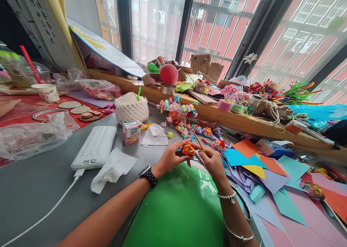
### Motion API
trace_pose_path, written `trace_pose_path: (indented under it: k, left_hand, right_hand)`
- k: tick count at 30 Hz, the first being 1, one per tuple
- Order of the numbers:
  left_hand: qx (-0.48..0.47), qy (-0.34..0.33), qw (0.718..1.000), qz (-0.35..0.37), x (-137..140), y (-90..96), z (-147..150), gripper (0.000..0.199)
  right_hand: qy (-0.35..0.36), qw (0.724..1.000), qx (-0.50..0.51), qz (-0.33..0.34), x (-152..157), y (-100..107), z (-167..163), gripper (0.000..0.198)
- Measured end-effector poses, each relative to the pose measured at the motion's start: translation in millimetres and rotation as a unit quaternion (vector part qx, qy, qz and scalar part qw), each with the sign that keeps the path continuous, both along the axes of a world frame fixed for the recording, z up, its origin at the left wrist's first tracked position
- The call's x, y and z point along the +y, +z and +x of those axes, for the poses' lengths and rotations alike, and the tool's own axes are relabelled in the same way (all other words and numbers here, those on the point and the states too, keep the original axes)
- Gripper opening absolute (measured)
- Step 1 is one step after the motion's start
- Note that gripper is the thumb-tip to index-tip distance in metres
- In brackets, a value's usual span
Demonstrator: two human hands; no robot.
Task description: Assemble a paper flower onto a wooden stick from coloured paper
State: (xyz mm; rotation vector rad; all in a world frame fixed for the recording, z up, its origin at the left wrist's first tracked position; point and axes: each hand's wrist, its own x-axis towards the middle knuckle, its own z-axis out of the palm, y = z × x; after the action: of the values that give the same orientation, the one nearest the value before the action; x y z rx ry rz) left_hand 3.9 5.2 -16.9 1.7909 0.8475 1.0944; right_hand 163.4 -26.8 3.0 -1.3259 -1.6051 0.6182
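Observation:
My left hand (pixel 172 154), with a watch on its wrist, pinches an orange folded-paper flower (pixel 188 149) between thumb and fingers. Close beside it, my right hand (pixel 213 162) is closed around a thin wooden stick (pixel 197 138) that slants up to the left. A small white piece (pixel 199 153) shows by the right thumb; what it is I cannot make out. Both hands are above the far end of a glossy green sheet (pixel 179 207). Just beyond them lie more paper flowers (pixel 207 131) in mixed colours.
Cut coloured paper (pixel 271 189) is heaped on the right. To the left are a white power bank (pixel 94 147) with its cable, a crumpled tissue (pixel 114 169), a small pink box (pixel 131 132) and a coconut (pixel 132 108). Crafts line the wooden sill (pixel 206 111) behind.

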Motion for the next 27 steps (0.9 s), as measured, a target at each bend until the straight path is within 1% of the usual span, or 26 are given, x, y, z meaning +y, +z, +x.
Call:
trace_pose_path:
  k: [4,7,9,15,21,27]
  left_hand:
    - [-0.004,0.015,1.000,0.002,1.8,-1.4,0.2,0.057]
    - [-0.024,0.018,1.000,0.001,2.3,-1.0,0.9,0.055]
    - [-0.032,0.019,0.999,-0.001,2.3,-0.3,1.2,0.055]
    - [-0.036,0.027,0.999,-0.002,3.9,-3.2,1.0,0.058]
    - [-0.056,0.034,0.998,0.008,5.6,-6.8,0.5,0.059]
    - [-0.065,0.038,0.997,-0.027,4.9,-4.2,0.1,0.060]
  right_hand:
    - [0.011,1.000,-0.002,-0.002,0.6,-2.5,-1.6,0.029]
    - [-0.021,1.000,0.003,-0.010,-0.1,-1.9,-2.6,0.035]
    - [-0.035,0.999,0.005,-0.004,-0.6,-1.0,-3.4,0.037]
    - [0.027,0.999,0.032,0.023,0.9,-1.7,-5.7,0.032]
    - [0.032,0.998,0.048,0.008,2.0,-5.7,-8.1,0.034]
    - [0.040,0.998,0.038,0.008,3.1,-8.5,-8.5,0.034]
